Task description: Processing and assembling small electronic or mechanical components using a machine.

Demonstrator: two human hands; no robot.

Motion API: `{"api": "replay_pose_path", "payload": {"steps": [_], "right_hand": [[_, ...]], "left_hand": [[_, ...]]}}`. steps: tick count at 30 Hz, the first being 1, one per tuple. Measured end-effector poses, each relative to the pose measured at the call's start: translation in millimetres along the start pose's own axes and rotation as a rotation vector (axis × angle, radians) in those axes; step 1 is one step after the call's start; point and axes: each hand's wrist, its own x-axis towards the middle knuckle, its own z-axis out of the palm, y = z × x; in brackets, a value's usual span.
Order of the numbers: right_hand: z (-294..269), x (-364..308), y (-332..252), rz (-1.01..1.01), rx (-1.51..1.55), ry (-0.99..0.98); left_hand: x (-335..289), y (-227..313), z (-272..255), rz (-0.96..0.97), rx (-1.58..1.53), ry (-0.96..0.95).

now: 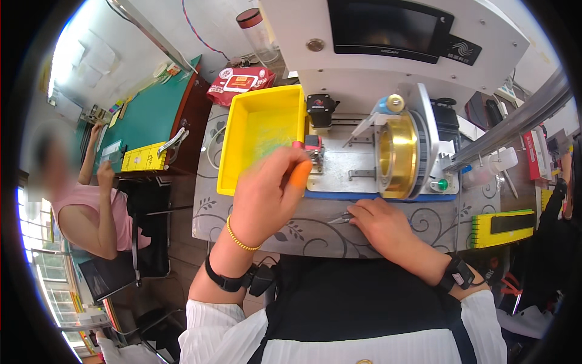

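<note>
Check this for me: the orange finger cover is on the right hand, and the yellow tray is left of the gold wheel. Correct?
Not quite: the head view shows the orange finger cover on the left hand. The yellow tray is indeed left of the gold wheel.

The scene is bright, and the windows [57,291] far to the left of the yellow tray [229,151] burn out toward white. The gold ring [403,158], right of the tray, carries strong highlights. Motion blurs the left of the hands [267,194] at the tray's near right corner, while the patterned worktop [315,242] below the tray is fairly crisp. Well out from the tray, straight lines bow toward a black rim.
</note>
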Motion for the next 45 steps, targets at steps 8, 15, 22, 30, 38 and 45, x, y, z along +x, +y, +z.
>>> {"api": "replay_pose_path", "payload": {"steps": [8, 15, 22, 30, 38, 45], "right_hand": [[-31.1, 15.2, -9.4, -0.044, 0.166, -0.149], [-94.9, 41.3, -47.4, 0.264, 0.442, -0.183], [-84.2, 74.6, -50.4, 0.086, 0.063, 0.052], [-71.6, 93.6, -44.1, 0.072, -0.164, 0.062], [-68.4, 98.3, -41.6, 0.071, -0.194, 0.050], [-71.8, 100.4, -43.1, 0.034, -0.242, 0.056]], "left_hand": [[48.7, -6.8, 13.4, 0.390, 0.077, 0.015], [58.8, -16.3, 23.6, 0.344, 0.008, -0.203], [59.9, -11.3, 22.7, 0.052, -0.238, -0.224], [60.8, -22.5, 19.7, -0.095, -0.488, -0.257], [60.9, -22.8, 19.8, -0.078, -0.455, -0.257], [61.6, -20.6, 20.3, -0.055, -0.440, -0.246]]}}
